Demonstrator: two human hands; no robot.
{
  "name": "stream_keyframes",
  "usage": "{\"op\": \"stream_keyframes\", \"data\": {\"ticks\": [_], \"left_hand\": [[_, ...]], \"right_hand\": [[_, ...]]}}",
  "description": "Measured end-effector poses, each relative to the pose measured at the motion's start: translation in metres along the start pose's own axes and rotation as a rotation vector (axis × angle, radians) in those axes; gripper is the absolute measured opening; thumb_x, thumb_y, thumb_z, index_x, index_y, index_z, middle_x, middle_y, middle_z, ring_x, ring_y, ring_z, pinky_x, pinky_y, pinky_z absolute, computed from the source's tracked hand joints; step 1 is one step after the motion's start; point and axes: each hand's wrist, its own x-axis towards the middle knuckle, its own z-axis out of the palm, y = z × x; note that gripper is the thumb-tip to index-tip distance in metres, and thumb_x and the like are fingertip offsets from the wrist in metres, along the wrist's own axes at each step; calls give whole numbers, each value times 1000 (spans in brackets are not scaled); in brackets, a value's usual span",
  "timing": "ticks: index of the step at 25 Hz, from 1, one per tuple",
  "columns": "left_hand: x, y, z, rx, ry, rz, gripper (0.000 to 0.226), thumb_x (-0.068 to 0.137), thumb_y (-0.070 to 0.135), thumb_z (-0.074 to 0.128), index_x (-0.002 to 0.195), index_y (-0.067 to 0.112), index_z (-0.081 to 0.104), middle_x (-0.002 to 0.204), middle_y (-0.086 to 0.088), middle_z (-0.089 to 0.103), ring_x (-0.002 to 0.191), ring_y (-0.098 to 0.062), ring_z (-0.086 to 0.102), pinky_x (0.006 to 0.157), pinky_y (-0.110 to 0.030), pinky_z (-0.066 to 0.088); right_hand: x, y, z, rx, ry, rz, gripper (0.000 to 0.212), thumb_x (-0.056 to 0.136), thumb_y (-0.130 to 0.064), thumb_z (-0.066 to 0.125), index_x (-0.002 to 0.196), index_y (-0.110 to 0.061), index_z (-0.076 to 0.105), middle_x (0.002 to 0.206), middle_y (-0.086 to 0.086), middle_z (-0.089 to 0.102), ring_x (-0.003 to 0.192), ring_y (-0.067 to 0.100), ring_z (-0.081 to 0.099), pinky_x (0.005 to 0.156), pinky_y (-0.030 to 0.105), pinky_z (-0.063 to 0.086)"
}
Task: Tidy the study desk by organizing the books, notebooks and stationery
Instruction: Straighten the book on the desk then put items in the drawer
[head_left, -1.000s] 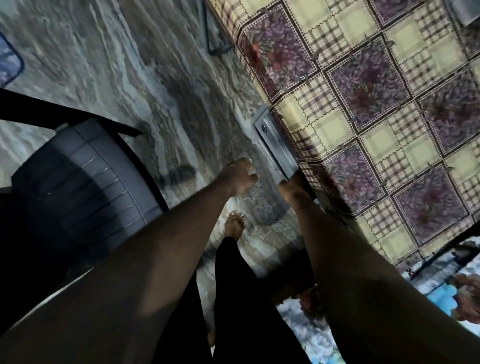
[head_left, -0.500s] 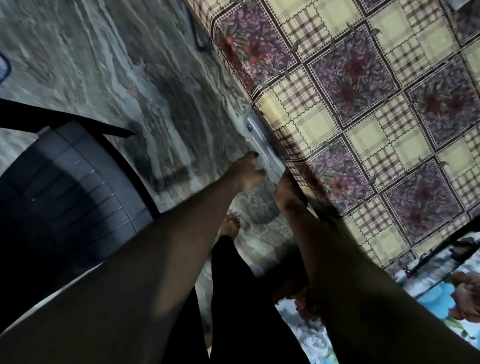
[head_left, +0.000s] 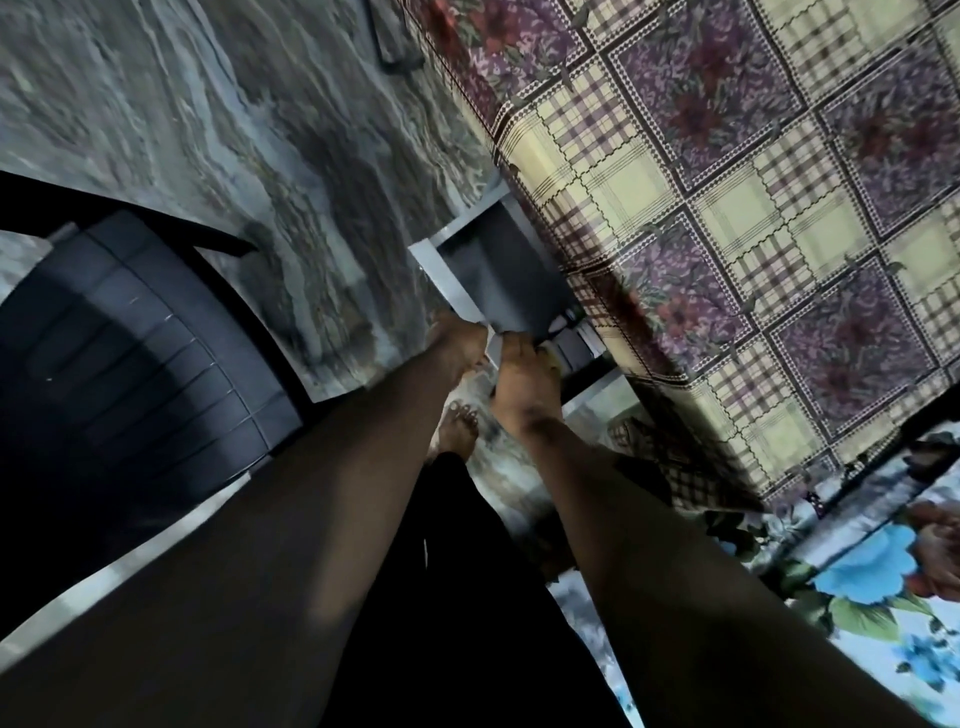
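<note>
Head view, looking straight down. We saw the desk (head_left: 737, 218) at right under a checked floral tablecloth (head_left: 649, 171). The drawer (head_left: 452, 283) stuck out from beneath its edge, open, inside dark. A few small items sat at the drawer's near end, too blurred to identify. Left hand (head_left: 460, 345) had its fingers curled against the outer face of the drawer front, at the near corner. Right hand (head_left: 524, 376) was just beside it, fingers hooked over the same panel from the inner side. Both were holding the drawer, hands almost touching. A dark plastic chair (head_left: 135, 353) stood at left on the marbled floor (head_left: 218, 119), a bare foot (head_left: 457, 423) below the hands.
</note>
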Motion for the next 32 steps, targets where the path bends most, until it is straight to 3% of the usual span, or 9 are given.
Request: {"op": "stream_keyframes", "data": {"ticks": [2,5,10,13,16,22,26,29,32], "left_hand": [[4,-18,-10,5,16,-16,9,93,11,50,100,12,56,95,-7,63,75,-25,63,49,-24,50],[4,-34,-28,64,-2,-35,21,94,13,47,114,16,52,91,-8,62,60,-19,59,46,-21,47],[1,-73,-56,14,26,20,11,94,8,49,98,15,57,92,-12,68,40,-12,62,48,-24,48],[-12,-73,-64,57,72,83,23,94,-1,45,108,12,58,83,-9,65,51,-19,60,32,-12,35],[-14,-70,-63,93,85,77,28,90,-6,44,111,3,61,90,-15,65,60,-24,62,33,-11,31],[-57,-49,-64,170,92,59,53,86,16,58,134,2,39,112,-13,57,96,-30,63,72,-33,51],[-118,-4,-50,307,68,259,60,79,24,62,134,10,43,130,-14,55,115,-33,57,93,-39,51],[-160,35,-23,400,28,458,28,85,20,57,112,18,55,111,-13,65,101,-34,62,76,-32,48],[-195,76,15,428,-30,630,11,88,13,51,96,18,57,88,-10,64,72,-30,60,58,-27,40]], "right_hand": [[-6,-8,7,10,1,-28,61,77,-16,68,131,-9,41,128,11,48,116,34,49,92,43,44],[-16,-21,20,43,-39,-43,62,74,-15,73,126,-10,41,124,9,49,114,33,49,87,43,46],[-35,-42,39,66,-119,-109,60,75,-13,69,128,-9,40,124,10,46,114,33,49,85,43,49],[-46,-50,45,91,-114,-95,65,72,-9,71,129,-10,40,126,10,44,114,33,47,86,45,46],[-49,-49,46,86,-113,-97,72,74,-8,70,137,-11,35,128,11,43,116,34,47,89,45,46],[-60,-39,18,333,-135,-106,56,86,-10,56,140,-10,38,133,15,44,121,34,50,100,44,43],[-76,-14,-48,611,75,-34,37,86,-8,61,122,-5,58,124,17,59,113,30,58,100,37,45],[-93,27,-106,805,308,86,11,87,-20,65,87,-9,68,92,13,72,84,27,68,79,38,55],[-112,80,-164,862,617,174,39,90,-34,61,61,-9,58,59,11,65,55,27,62,55,37,50]]}}
